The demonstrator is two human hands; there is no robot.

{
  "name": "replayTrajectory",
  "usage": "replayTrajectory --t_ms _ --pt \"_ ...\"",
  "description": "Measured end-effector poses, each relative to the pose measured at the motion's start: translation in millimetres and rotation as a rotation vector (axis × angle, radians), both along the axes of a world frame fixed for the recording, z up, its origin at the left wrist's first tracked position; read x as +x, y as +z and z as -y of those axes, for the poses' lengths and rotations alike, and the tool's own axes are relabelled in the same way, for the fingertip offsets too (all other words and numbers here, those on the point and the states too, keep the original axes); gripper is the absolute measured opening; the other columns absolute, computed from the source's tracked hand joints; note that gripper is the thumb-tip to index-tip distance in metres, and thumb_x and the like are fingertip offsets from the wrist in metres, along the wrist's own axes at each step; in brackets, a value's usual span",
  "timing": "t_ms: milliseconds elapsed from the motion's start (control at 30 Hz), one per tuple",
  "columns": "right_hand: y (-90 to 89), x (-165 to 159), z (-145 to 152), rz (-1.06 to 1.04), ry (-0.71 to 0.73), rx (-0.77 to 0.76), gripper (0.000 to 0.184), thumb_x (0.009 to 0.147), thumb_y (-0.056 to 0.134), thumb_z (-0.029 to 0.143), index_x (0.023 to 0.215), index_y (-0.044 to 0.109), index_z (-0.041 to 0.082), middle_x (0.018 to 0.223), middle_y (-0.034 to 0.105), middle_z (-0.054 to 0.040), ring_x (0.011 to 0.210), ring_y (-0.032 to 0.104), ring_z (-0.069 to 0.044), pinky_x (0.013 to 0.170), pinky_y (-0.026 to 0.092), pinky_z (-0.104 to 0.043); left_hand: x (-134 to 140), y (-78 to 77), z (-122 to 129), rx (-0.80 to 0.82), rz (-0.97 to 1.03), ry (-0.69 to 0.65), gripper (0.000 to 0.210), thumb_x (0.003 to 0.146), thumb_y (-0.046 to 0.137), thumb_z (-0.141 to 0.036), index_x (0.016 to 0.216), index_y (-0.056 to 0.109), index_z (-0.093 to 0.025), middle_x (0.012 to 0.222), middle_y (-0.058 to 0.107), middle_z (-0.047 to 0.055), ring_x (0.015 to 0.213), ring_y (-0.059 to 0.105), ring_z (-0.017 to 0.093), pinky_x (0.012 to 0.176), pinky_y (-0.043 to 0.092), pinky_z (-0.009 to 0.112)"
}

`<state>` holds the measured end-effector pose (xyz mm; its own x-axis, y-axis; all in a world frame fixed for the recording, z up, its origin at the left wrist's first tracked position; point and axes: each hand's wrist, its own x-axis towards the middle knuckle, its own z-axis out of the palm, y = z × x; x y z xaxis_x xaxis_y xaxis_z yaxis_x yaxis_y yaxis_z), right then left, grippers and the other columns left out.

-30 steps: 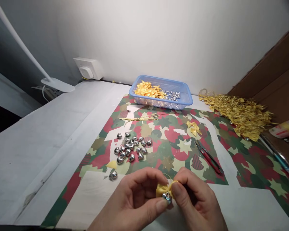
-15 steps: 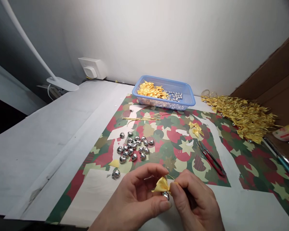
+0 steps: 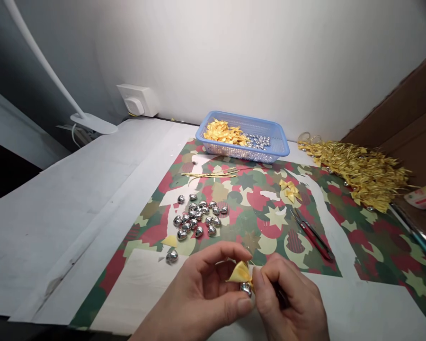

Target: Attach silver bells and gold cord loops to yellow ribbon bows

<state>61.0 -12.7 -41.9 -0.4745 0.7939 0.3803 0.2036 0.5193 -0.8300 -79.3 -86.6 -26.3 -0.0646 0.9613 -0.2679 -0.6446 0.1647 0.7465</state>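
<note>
Near the front edge, my left hand [image 3: 206, 291] curls round a small silver jingle bell [image 3: 246, 289], its thumb and fingertips against it. A yellow satin ribbon bow [image 3: 240, 273] sits just above the bell. My right hand [image 3: 293, 293] pinches the bow's right side between thumb and forefinger, hiding that part. A thin gold cord shows behind the fingers. Something dark shows in the right palm, too hidden to name. Left of my hands lie several loose silver jingle bells [image 3: 193, 214], with a pair [image 3: 172, 256] closer to me.
Behind stands a blue plastic basket [image 3: 243, 152] of yellow bows and small silver bells. Gold cords [image 3: 209, 174] lie before it. To the right are loose bows [image 3: 290, 191], red-handled tweezers or snips [image 3: 312, 236] and a heap of gold bow ornaments [image 3: 362, 173]. A lamp base [image 3: 94, 124] stands left.
The right fingers have shifted slightly on the bow, and less of its right side shows. The bell is a little more visible. The table things lie as before.
</note>
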Motion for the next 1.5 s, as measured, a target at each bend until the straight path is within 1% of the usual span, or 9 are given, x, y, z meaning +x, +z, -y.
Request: replayTrajectory --t_ms 133,233,433,500,700,933,1200,1333,1500 --pt "0.5 0.5 0.7 -0.021 -0.017 -0.067 0.033 0.099 0.050 0.025 0.066 0.043 0.021 0.062 0.038 0.0070 0.052 0.034 -0.007 0.049 0.027 -0.022 3.2 1.0 0.9 -0.017 0.019 0.015 0.045 0.074 0.087 -0.012 0.111 0.070 -0.031 0.102 0.065 -0.002 0.076 0.064 0.008 0.069 0.051 0.016" --pt "-0.3 -0.1 1.5 -0.038 -0.028 -0.074 0.033 0.099 0.050 0.026 0.067 0.042 0.021 0.062 0.035 0.0071 0.052 0.032 -0.008 0.049 0.025 -0.023 5.8 2.3 0.4 0.011 -0.153 0.097 0.045 0.074 0.083 -0.006 0.107 0.070 -0.033 0.103 0.063 -0.003 0.089 0.064 0.013 0.082 0.055 0.022" --pt "-0.7 1.1 1.1 -0.042 0.013 -0.086 0.031 0.100 0.049 0.025 0.069 0.048 0.021 0.063 0.039 0.0053 0.054 0.036 -0.009 0.051 0.026 -0.025 5.6 9.1 -1.3 0.033 -0.424 0.153 0.006 0.085 0.074 -0.018 0.083 0.073 -0.023 0.105 0.054 0.002 0.094 0.058 0.018 0.079 0.054 0.022" --pt "-0.1 1.9 1.5 -0.039 0.030 -0.102 0.030 0.101 0.048 0.025 0.071 0.051 0.021 0.064 0.042 0.0045 0.056 0.038 -0.010 0.052 0.027 -0.025 2.7 11.7 -1.0 -0.016 -0.454 0.127 0.008 0.085 0.075 -0.023 0.077 0.075 -0.021 0.104 0.056 0.005 0.105 0.055 0.021 0.081 0.051 0.021" --pt "4.1 1.8 3.0 -0.032 0.004 -0.115 0.028 0.101 0.047 0.022 0.073 0.050 0.022 0.067 0.042 0.0050 0.057 0.038 -0.010 0.054 0.027 -0.025 -5.9 9.6 -1.7 -0.053 -0.235 0.006 0.007 0.080 0.082 -0.027 0.079 0.077 -0.021 0.099 0.061 0.002 0.101 0.058 0.019 0.092 0.047 0.026" --pt "5.7 2.2 0.2 -0.032 0.037 -0.119 0.028 0.100 0.049 0.024 0.073 0.051 0.022 0.066 0.042 0.0048 0.056 0.038 -0.010 0.052 0.027 -0.025 -5.2 5.7 -4.1 -0.033 -0.192 0.035 0.009 0.080 0.083 -0.023 0.077 0.075 -0.021 0.096 0.063 0.000 0.103 0.059 0.017 0.093 0.046 0.024" --pt "-1.7 4.7 -0.3 -0.016 0.086 -0.126 0.029 0.100 0.050 0.030 0.072 0.055 0.021 0.065 0.045 0.0036 0.055 0.041 -0.010 0.051 0.029 -0.025 -3.0 5.6 -1.8 -0.042 -0.109 0.065 0.022 0.080 0.084 -0.019 0.098 0.074 -0.027 0.091 0.069 -0.004 0.087 0.064 0.012 0.078 0.050 0.019" --pt "7.3 15.1 -16.7 0.002 0.032 -0.237 0.028 0.097 0.055 0.043 0.080 0.065 0.023 0.064 0.050 0.0027 0.053 0.045 -0.011 0.049 0.034 -0.024 -2.5 6.7 -1.7 -0.059 -0.130 0.052 0.017 0.078 0.085 -0.018 0.091 0.076 -0.024 0.085 0.072 -0.003 0.082 0.064 0.012 0.074 0.049 0.018" --pt "30.1 21.5 -57.6 -0.276 0.017 -0.611 0.024 0.089 0.068 0.045 0.094 0.074 0.022 0.062 0.057 0.0030 0.049 0.058 -0.008 0.061 0.060 -0.023 0.1 12.3 -3.1 -0.118 -0.059 0.043 0.018 0.071 0.090 -0.022 0.085 0.078 -0.022 0.083 0.075 0.000 0.078 0.067 0.014 0.070 0.049 0.020"
